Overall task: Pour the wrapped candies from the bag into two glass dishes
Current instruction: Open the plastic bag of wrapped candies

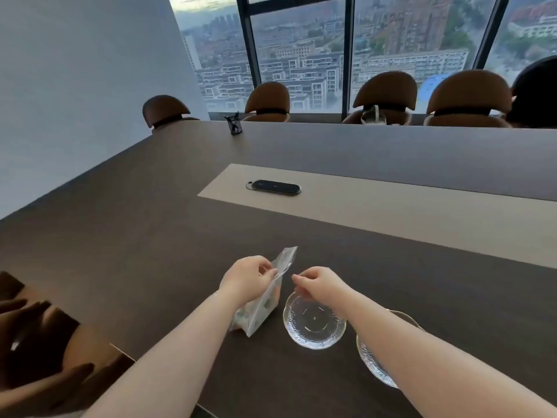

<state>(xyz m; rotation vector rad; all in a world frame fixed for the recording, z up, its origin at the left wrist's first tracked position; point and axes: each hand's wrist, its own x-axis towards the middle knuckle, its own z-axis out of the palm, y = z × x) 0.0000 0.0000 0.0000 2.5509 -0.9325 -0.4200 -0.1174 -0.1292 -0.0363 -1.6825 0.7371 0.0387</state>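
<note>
Left hand (pixel 247 279) reaching forward, pinching upper edge of candy bag (pixel 265 297) upright on dark table (pixel 150 236), right hand (pixel 316 282) just beside, fingertips loosely curled, grasping nothing, hovering over near glass dish (pixel 313 324), second dish (pixel 373 363) under right forearm

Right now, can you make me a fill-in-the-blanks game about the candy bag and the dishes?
1. The left hand holds the candy bag near its ____.
2. The number of glass dishes on the table is ____.
3. The nearer-to-the-bag glass dish has ____ candies in it.
4. The right hand hovers above that dish, holding ____.

Missing words: top; two; no; nothing
</note>
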